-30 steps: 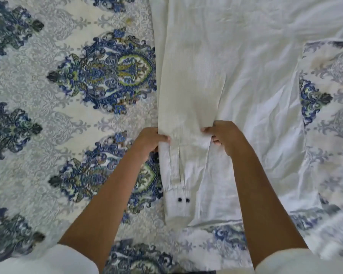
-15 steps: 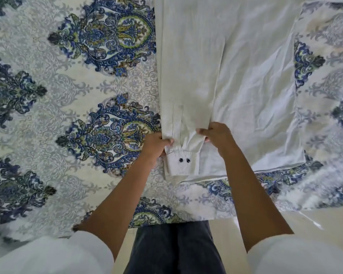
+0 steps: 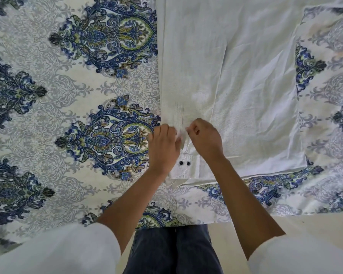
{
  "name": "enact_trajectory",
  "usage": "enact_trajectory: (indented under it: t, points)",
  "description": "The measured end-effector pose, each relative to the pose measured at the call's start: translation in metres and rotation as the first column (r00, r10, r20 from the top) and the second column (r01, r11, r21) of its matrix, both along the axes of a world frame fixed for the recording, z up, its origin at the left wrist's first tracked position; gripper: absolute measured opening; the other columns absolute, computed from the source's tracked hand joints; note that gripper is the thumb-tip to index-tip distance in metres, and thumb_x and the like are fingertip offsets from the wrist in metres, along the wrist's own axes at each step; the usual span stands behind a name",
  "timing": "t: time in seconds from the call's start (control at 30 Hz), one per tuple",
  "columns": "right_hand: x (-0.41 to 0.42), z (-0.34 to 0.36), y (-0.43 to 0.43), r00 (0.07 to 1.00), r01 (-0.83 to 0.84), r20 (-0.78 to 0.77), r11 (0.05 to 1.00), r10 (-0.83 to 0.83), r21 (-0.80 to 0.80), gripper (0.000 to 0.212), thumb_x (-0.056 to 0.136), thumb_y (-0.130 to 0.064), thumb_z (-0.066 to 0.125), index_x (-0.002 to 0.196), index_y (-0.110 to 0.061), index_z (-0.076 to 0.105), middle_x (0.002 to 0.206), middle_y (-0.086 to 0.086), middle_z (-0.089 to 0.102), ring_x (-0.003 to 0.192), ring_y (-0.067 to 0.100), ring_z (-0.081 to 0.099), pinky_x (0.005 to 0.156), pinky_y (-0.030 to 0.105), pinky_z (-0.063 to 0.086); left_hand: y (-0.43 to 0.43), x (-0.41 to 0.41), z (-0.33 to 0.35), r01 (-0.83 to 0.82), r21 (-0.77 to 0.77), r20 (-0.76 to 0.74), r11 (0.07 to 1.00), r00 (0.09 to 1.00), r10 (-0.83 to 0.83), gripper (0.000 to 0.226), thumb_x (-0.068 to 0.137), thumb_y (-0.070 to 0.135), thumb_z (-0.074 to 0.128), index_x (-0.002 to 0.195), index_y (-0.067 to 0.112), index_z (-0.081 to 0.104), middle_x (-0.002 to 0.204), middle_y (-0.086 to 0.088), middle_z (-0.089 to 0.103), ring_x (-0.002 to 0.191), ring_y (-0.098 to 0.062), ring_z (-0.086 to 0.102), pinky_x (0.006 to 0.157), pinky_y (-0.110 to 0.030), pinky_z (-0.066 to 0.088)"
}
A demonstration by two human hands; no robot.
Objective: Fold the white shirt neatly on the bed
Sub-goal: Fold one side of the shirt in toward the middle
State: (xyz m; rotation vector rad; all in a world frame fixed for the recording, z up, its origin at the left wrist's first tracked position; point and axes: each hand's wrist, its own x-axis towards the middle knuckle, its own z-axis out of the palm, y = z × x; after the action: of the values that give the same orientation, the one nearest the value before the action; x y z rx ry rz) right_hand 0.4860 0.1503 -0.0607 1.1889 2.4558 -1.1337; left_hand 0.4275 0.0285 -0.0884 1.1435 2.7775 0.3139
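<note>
Right hand: my right hand (image 3: 206, 139) is curled tight, and its fingertips pinch the sleeve (image 3: 190, 66) just above the cuff (image 3: 184, 171).
Left hand: my left hand (image 3: 163, 149) reaches the sleeve's outer edge opposite the right. It is blurred, so I cannot tell whether it pinches the cloth or only presses on it.
Cuff: it lies flat between my wrists, with two dark buttons (image 3: 183, 163) facing up.
Where the shirt is: the white shirt (image 3: 261, 99) is spread on the patterned bed (image 3: 87, 91), with its hem (image 3: 265, 171) close to the near edge.
Done: I judge the left side finished, since the sleeve is laid lengthwise down the body in a straight band.
Left: the right side looks open and a little creased. I expect to fold it in the same way, then bring the hem up toward the collar.
Long axis: it runs straight away from me, with the hem nearest and the top out of view.
Sleeve direction: it runs parallel to that axis, with the cuff pointing at me.
</note>
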Motion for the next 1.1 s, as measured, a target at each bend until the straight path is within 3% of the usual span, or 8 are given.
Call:
enact_trajectory:
  t: [0.1, 0.27, 0.4, 0.47, 0.7, 0.83, 0.97, 1.1]
  points:
    - [-0.001, -0.002, -0.006, 0.997, 0.011, 0.070, 1.000, -0.010, -0.012, 0.016, 0.092, -0.025, 0.052, 0.093, -0.010, 0.057, 0.091, 0.003, 0.062, 0.082, 0.019, 0.057, 0.065, 0.025, 0.039, -0.003, 0.013, 0.000, -0.071, -0.130, 0.100, 0.989, 0.991, 0.084, 0.029, 0.078, 0.037, 0.068, 0.085, 0.010, 0.057, 0.082, -0.005, 0.059, 0.078, -0.026, 0.057, 0.066, -0.035, 0.044]
    - [-0.012, -0.002, -0.012, 0.973, 0.040, 0.226, 0.999, -0.041, 0.007, 0.014, 0.092, -0.023, 0.050, 0.095, -0.010, 0.056, 0.085, 0.001, 0.058, 0.074, 0.015, 0.050, 0.063, 0.027, 0.038, 0.018, 0.014, 0.010, -0.183, -0.216, 0.249, 0.959, 0.939, 0.235, 0.027, 0.090, 0.033, 0.053, 0.087, 0.007, 0.058, 0.087, -0.010, 0.062, 0.085, -0.029, 0.058, 0.069, -0.038, 0.045]
    - [-0.011, 0.000, -0.006, 0.890, 0.443, 0.111, 0.784, -0.441, -0.435, 0.013, 0.085, -0.004, 0.056, 0.075, -0.006, 0.064, 0.068, 0.004, 0.061, 0.065, 0.016, 0.055, 0.065, 0.027, 0.045, 0.012, 0.017, 0.015, -0.398, -0.082, 0.481, 0.914, 0.787, 0.386, 0.010, 0.087, 0.018, 0.053, 0.087, 0.009, 0.057, 0.087, -0.005, 0.058, 0.086, -0.023, 0.054, 0.067, -0.038, 0.046]
    - [-0.008, 0.002, -0.007, 0.896, 0.427, 0.099, 0.783, -0.432, -0.453, 0.014, 0.084, -0.002, 0.055, 0.077, -0.005, 0.066, 0.071, 0.004, 0.063, 0.068, 0.019, 0.059, 0.070, 0.031, 0.048, 0.008, 0.022, 0.017, -0.461, 0.018, 0.543, 0.887, 0.749, 0.379, 0.009, 0.087, 0.017, 0.055, 0.087, 0.009, 0.056, 0.084, -0.003, 0.055, 0.080, -0.022, 0.054, 0.064, -0.037, 0.045]
    - [-0.002, -0.007, -0.020, 0.909, 0.396, 0.079, 0.795, -0.408, -0.460, 0.027, 0.083, 0.003, 0.049, 0.077, -0.020, 0.062, 0.083, 0.007, 0.070, 0.075, 0.022, 0.066, 0.079, 0.039, 0.055, -0.008, 0.031, 0.003, -0.180, 0.090, 0.387, 0.979, 0.913, 0.132, 0.020, 0.084, 0.026, 0.055, 0.085, 0.006, 0.054, 0.083, -0.008, 0.055, 0.075, -0.024, 0.053, 0.060, -0.036, 0.049]
    - [-0.004, 0.000, -0.014, 0.821, 0.491, -0.081, 0.771, -0.565, -0.405, 0.021, 0.086, 0.000, 0.049, 0.084, -0.016, 0.063, 0.080, 0.001, 0.066, 0.069, 0.012, 0.060, 0.068, 0.021, 0.047, -0.008, 0.027, 0.006, -0.036, 0.028, 0.249, 0.999, 0.968, 0.028, 0.023, 0.082, 0.032, 0.054, 0.082, 0.009, 0.056, 0.081, -0.006, 0.055, 0.072, -0.024, 0.054, 0.061, -0.036, 0.049]
    - [-0.010, -0.003, 0.005, 0.931, 0.253, -0.299, 0.961, -0.211, 0.110, 0.025, 0.089, -0.001, 0.045, 0.103, -0.003, 0.065, 0.107, 0.010, 0.064, 0.104, 0.023, 0.057, 0.081, 0.014, 0.040, 0.014, 0.001, 0.007, 0.137, 0.005, 0.126, 0.991, 0.983, -0.137, 0.038, 0.086, 0.032, 0.043, 0.110, 0.007, 0.058, 0.116, -0.012, 0.060, 0.105, -0.029, 0.057, 0.085, -0.039, 0.048]
    - [-0.033, -0.024, 0.037, 0.924, -0.208, -0.245, 0.924, 0.293, 0.322, 0.046, 0.090, -0.017, 0.031, 0.128, -0.006, 0.054, 0.139, 0.017, 0.048, 0.132, 0.034, 0.041, 0.107, 0.042, 0.036, 0.019, -0.026, -0.015, 0.512, -0.128, 0.156, 0.850, 0.856, -0.492, 0.055, 0.094, 0.035, 0.032, 0.139, 0.005, 0.039, 0.145, -0.014, 0.042, 0.135, -0.029, 0.039, 0.113, -0.043, 0.023]
